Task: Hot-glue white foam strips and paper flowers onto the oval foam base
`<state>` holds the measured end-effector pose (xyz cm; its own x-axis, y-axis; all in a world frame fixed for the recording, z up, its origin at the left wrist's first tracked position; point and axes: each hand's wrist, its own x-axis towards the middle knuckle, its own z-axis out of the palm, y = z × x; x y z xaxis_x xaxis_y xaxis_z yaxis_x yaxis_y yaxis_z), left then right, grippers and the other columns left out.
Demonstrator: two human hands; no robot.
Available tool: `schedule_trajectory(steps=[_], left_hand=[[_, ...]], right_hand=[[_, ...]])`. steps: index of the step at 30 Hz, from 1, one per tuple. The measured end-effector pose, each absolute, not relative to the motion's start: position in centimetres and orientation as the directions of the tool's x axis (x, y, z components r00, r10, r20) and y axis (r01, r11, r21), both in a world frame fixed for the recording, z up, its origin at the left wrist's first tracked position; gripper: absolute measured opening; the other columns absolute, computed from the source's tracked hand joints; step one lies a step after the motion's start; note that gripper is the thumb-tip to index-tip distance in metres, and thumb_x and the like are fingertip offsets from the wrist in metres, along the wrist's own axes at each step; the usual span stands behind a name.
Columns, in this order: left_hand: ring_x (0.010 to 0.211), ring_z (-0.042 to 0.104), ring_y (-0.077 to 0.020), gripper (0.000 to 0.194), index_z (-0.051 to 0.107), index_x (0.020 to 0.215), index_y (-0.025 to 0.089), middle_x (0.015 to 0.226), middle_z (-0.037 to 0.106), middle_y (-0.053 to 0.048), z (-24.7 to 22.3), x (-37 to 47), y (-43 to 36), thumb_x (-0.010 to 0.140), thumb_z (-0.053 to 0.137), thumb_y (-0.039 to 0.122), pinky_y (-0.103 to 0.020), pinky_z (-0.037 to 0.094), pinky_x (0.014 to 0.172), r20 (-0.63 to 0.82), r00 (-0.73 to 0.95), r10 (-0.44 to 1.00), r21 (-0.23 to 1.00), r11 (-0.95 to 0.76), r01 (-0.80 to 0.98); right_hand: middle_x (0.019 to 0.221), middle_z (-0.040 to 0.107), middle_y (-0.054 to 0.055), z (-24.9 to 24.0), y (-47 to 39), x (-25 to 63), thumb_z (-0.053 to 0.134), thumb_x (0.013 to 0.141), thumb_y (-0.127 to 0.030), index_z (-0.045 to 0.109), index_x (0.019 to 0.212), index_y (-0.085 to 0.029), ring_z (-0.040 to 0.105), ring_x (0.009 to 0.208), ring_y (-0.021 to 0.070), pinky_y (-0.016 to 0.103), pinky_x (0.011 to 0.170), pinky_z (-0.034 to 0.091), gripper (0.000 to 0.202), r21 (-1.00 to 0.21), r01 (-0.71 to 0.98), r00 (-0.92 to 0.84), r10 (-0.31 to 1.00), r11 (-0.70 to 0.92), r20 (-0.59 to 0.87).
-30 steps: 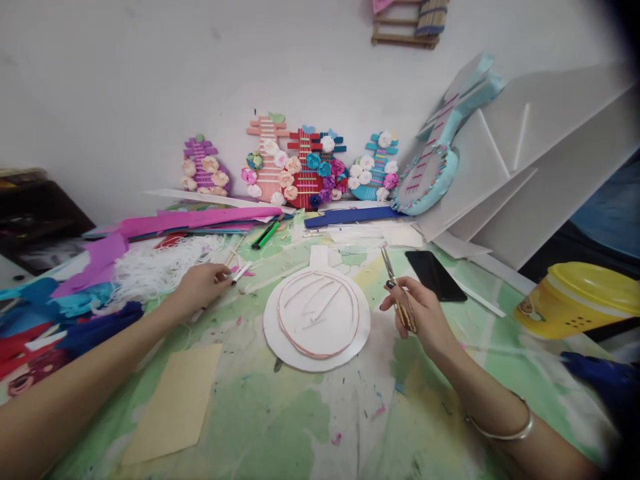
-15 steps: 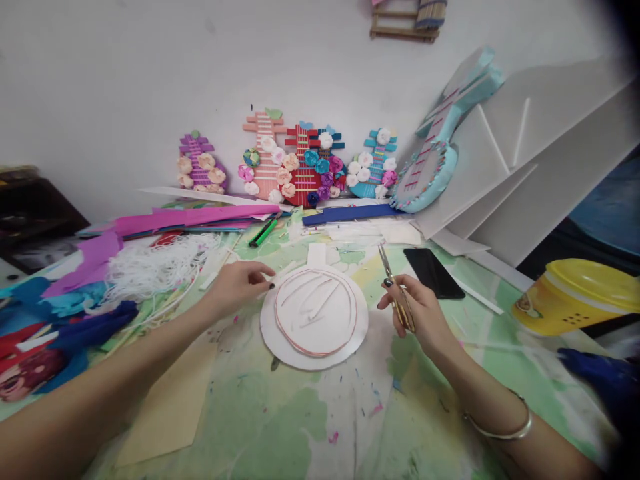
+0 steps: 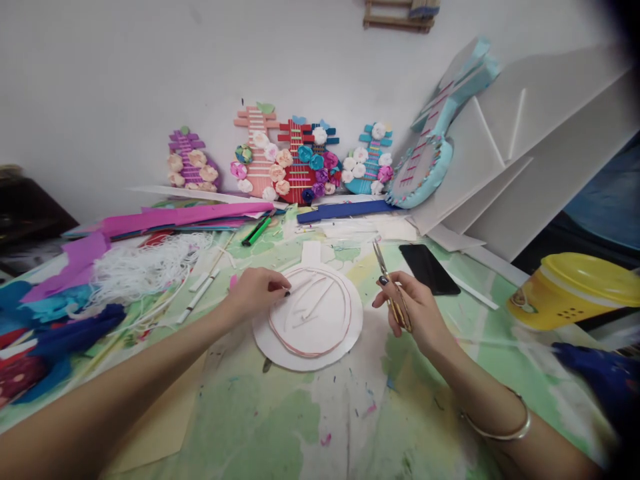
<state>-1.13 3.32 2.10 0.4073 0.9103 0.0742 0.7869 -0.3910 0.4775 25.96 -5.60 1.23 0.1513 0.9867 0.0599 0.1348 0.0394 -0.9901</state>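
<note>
Scissors point(image 3: 384, 270) in the right hand point(image 3: 417, 310), grip closed round the gold handles, blades pointing to the far side. Left hand point(image 3: 260, 291) over the left part of a white round cutout point(image 3: 311, 357); thumb and forefinger of that grip close together, whether pinching anything cannot be told. Cutout lies flat mid-surface, its tab toward the far side, a reddish ring point(image 3: 309, 356) on its face. Scissors just right of it. Black phone point(image 3: 429, 269) farther right, yellow tub point(image 3: 575, 293) beyond that. To the left, white strips point(image 3: 199, 297) and a tangle of white cord point(image 3: 145, 267); tan sheet point(image 3: 160, 427) near left, partly behind the forearm. Green-and-black cutter point(image 3: 257, 231) toward the far side. Flower-trimmed guitar shapes point(image 3: 299, 163) stand along the far wall.
</note>
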Motion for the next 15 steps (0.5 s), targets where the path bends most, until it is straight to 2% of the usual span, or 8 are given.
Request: schedule_trajectory(steps=[4, 12, 15], left_hand=[[0.068, 0.061, -0.0157, 0.018, 0.074, 0.078, 0.018, 0.078, 0.072, -0.002, 2.0, -0.6, 2.7, 0.072, 0.057, 0.018, -0.024, 0.041, 0.063, 0.132, 0.464, 0.876, 0.348, -0.479, 0.806], [0.067, 0.058, -0.0153, 0.021, 0.074, 0.079, 0.018, 0.073, 0.068, -0.004, 1.0, -0.9, 2.9, 0.080, 0.053, 0.021, -0.026, 0.039, 0.062, 0.237, 0.518, 0.822, 0.278, -0.568, 0.775], [0.073, 0.056, -0.0169, 0.020, 0.074, 0.083, 0.019, 0.074, 0.065, -0.004, 0.7, -1.1, 3.6, 0.079, 0.055, 0.018, -0.027, 0.040, 0.068, 0.294, 0.532, 0.794, 0.288, -0.604, 0.744]], right_hand=[[0.072, 0.065, 0.000, 1.2, -5.7, 25.9, 0.055, 0.081, -0.053, 0.051, 0.082, -0.019, 0.043, 0.027, 0.0058, 0.021, 0.031, 0.028, 0.034, -0.988, 0.154, 0.150, 0.987, 0.033, 0.056], [0.072, 0.065, 0.000, 1.1, -5.7, 26.0, 0.055, 0.081, -0.054, 0.050, 0.081, -0.020, 0.043, 0.027, 0.0059, 0.022, 0.031, 0.028, 0.035, -0.986, 0.161, 0.154, 0.986, 0.041, 0.066], [0.072, 0.065, 0.001, 1.1, -5.7, 26.0, 0.056, 0.081, -0.053, 0.050, 0.082, -0.020, 0.043, 0.028, 0.0062, 0.022, 0.031, 0.029, 0.034, -0.986, 0.162, 0.156, 0.986, 0.034, 0.059]])
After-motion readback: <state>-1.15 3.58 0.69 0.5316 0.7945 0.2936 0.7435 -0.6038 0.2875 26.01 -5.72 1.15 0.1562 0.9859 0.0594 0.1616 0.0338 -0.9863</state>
